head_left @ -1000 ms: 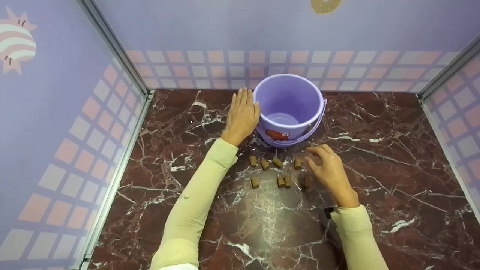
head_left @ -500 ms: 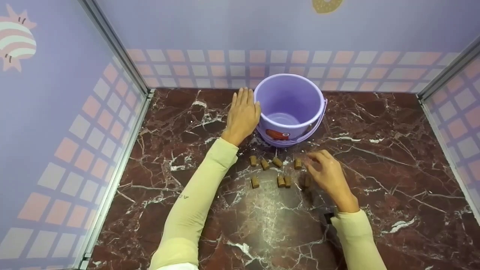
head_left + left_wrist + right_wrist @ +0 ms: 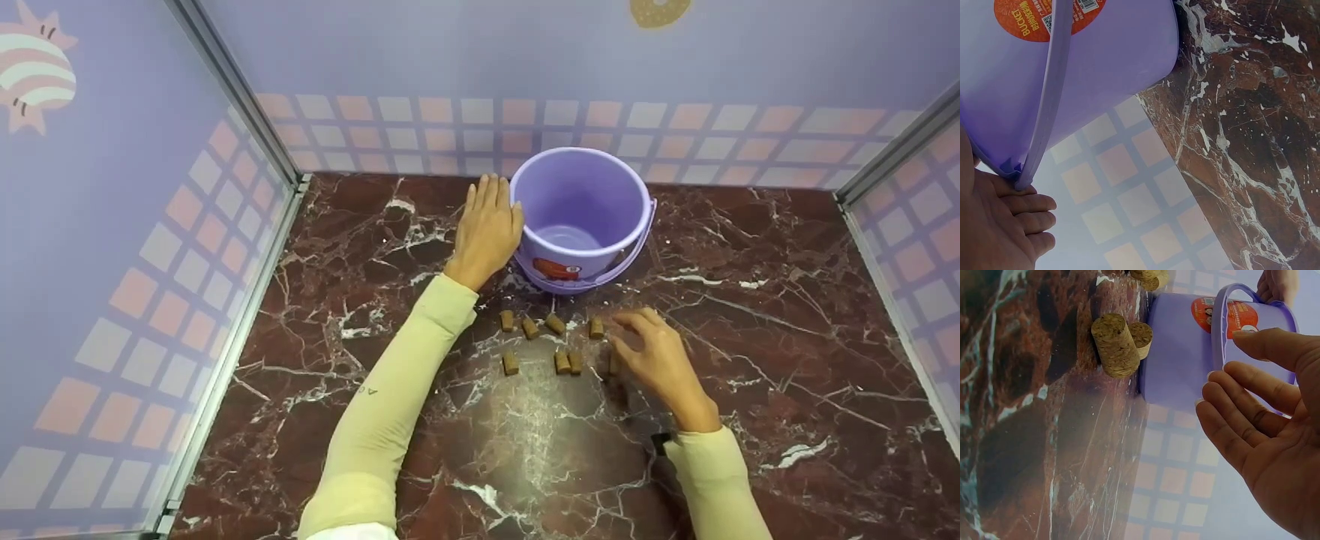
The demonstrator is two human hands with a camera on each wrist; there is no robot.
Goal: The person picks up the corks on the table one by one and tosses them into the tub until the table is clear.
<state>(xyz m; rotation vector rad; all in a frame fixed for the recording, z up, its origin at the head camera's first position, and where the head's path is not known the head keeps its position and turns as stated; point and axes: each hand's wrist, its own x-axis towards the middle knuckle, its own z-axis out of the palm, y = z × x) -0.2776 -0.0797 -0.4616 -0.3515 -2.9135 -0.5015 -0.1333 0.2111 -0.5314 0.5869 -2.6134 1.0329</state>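
In the head view a purple bucket (image 3: 574, 259) stands upright near the back wall, its inside bare. My left hand (image 3: 486, 232) lies with straight fingers against the bucket's left side; the left wrist view shows the fingers (image 3: 1033, 219) by the handle's end. Several brown corks lie in front of the bucket, among them a cork (image 3: 596, 328) and a cork (image 3: 511, 364). My right hand (image 3: 658, 360) hovers just right of them, fingers bent loosely, holding nothing. In the right wrist view a cork (image 3: 1115, 346) stands clear of the right fingertips.
The dark red marble tabletop (image 3: 810, 337) carries everything. A purple back wall (image 3: 450, 60) with a square pattern rises right behind the bucket, with side walls at left and right. A small black object (image 3: 661, 442) shows beside the right sleeve.
My right hand has moved slightly down, toward the front of the table, its fingers still empty. The left hand, bucket and corks have kept their places.
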